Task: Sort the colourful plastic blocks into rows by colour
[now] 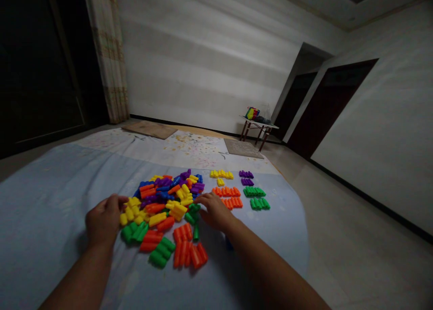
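Note:
A mixed pile of coloured plastic pieces [164, 195] lies on the cloth-covered table, with yellow, orange, purple, blue and green ones together. My left hand [106, 215] is at the pile's left edge, its bent fingertips by the yellow pieces [133, 211]; whether they grip one is unclear. At the right edge, my right hand [216, 211] reaches its fingers to the green pieces [192, 213], and its grip is hidden. Right of the pile stand rows of yellow pieces [221, 174], orange pieces [226, 192], purple pieces [246, 174] and green pieces [255, 192].
Orange pieces [182, 247] and green pieces [162, 253] lie at the pile's near side. A brown board [149, 129] and a grey mat [243, 148] rest at the table's far side. Beyond stands a small side table [260, 122] with colourful items.

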Demonstrator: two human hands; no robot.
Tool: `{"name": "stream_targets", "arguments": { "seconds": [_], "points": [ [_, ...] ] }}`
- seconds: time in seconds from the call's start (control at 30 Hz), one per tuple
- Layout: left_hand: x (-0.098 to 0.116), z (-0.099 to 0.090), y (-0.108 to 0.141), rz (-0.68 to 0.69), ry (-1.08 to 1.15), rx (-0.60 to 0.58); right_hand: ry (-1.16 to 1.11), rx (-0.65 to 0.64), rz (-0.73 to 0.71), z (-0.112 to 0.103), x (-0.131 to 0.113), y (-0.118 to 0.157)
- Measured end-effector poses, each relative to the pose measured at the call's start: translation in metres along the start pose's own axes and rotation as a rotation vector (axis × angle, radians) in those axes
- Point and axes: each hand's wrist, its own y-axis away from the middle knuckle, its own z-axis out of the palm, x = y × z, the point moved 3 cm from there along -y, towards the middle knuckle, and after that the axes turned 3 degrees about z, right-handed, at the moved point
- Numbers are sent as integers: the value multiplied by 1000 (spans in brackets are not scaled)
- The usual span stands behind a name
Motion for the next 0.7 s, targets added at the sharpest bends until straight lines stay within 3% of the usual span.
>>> {"name": "stream_targets", "arguments": {
  "seconds": [0.17, 0.37, 0.53, 0.7],
  "points": [
    [2, -1, 2, -2, 11, -14, 116, -59, -18, 8, -7, -6],
    [4, 0, 3, -4, 18, -20, 11, -28, 153, -3, -2, 4],
    [4, 0, 4, -12, 21, -8, 18, -137, 220, -5, -1, 10],
    [5, 0, 4, -16, 23, -10, 148, -71, 212, -6, 1, 10]
  ]
}}
